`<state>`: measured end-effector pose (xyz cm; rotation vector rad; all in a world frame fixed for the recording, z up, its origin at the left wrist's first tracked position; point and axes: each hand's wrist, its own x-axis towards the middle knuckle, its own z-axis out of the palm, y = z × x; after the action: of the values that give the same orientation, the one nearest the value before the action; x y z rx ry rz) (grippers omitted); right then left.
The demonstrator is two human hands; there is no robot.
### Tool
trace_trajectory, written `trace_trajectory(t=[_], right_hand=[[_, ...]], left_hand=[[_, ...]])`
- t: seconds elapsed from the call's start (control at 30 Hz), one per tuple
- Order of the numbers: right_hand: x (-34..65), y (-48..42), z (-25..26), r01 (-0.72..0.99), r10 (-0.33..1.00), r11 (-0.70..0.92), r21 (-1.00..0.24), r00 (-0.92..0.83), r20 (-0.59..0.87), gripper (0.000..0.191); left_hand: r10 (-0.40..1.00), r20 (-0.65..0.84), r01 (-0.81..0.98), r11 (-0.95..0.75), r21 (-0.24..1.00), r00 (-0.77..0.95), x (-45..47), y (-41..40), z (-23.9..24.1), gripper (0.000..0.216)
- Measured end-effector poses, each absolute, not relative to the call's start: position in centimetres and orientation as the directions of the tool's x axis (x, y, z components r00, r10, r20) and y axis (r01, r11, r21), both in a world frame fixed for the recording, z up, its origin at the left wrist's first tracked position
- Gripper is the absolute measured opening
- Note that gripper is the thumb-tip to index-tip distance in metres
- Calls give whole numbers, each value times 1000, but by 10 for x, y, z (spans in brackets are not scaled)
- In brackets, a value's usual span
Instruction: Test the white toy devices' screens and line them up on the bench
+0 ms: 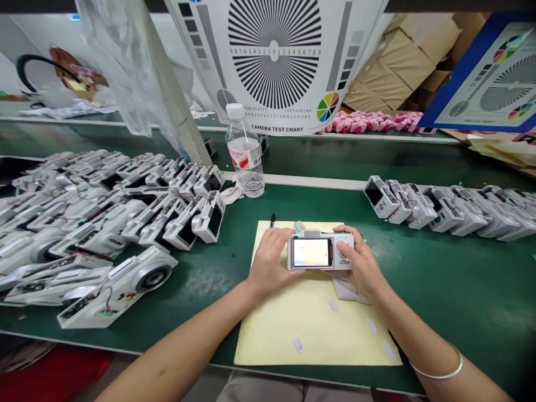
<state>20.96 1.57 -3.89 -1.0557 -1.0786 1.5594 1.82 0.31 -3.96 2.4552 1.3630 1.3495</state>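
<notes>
Holds a white camera upright between two bare hands, over the far part of a yellow sheet, with its lit screen in full view. Grips its left end with the left hand, partly closed, fingers at the top corner and thumb below; clasps its right end with the right hand, also partly closed, thumb at the buttons. Appears to be at a screen check through the controls; calls, on that reading, for a steady left grip and a light thumb press. Counts one camera in hand, four small pale pieces on the sheet's near half, one dark pen, one bottle, one large test chart and one blue-framed chart. Includes a left-hand heap and a right-hand row of similar cameras, too overlapped for exact counting.
</notes>
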Motion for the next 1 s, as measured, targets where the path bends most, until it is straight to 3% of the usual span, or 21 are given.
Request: trace_trajectory(t=[0.67,1.0], right_hand=[[209,15,-36,-218,971,-197,-956,-178,-160,34],[211,16,-35,-330,963,-212,-920,-230,-140,34]], left_hand=[[703,667,677,-618,401,247,18,3,-40,57],[717,657,679,-602,419,231,16,4,-38,57]])
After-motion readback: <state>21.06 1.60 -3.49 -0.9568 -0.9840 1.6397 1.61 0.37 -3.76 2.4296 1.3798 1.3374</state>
